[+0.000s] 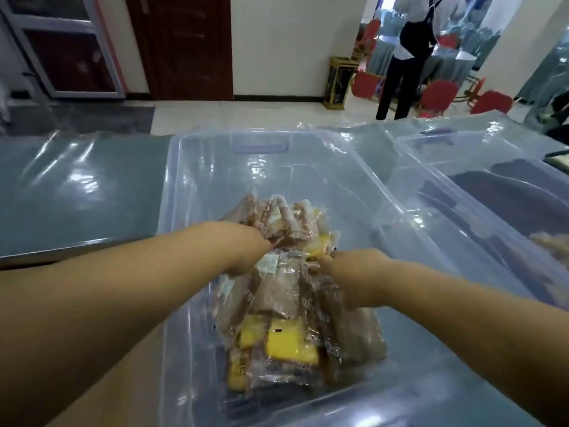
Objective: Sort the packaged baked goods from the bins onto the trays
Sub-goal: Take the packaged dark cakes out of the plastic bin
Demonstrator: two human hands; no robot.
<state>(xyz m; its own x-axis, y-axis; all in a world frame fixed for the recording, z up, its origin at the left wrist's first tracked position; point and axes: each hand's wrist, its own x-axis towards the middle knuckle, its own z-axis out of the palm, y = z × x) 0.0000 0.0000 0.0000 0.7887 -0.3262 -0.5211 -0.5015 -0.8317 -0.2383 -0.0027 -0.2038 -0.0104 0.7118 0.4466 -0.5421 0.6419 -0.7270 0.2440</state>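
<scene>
A clear plastic bin (197,186) stands in front of me and holds a heap of packaged baked goods (295,306), brown and yellow slices in clear wrappers. Both my hands reach down into it. My left hand (246,251) grips brown packets at the far part of the heap, its fingers buried among the wrappers. My right hand (354,275) lies on the nearer packets with its fingers curled round their tops. No tray is in view.
A second clear bin (480,167) stands to the right with dark contents at its bottom. Both rest on a table (61,192) under shiny plastic sheeting. Beyond it a person stands among red chairs (437,94) near a gold-trimmed waste bin (337,84).
</scene>
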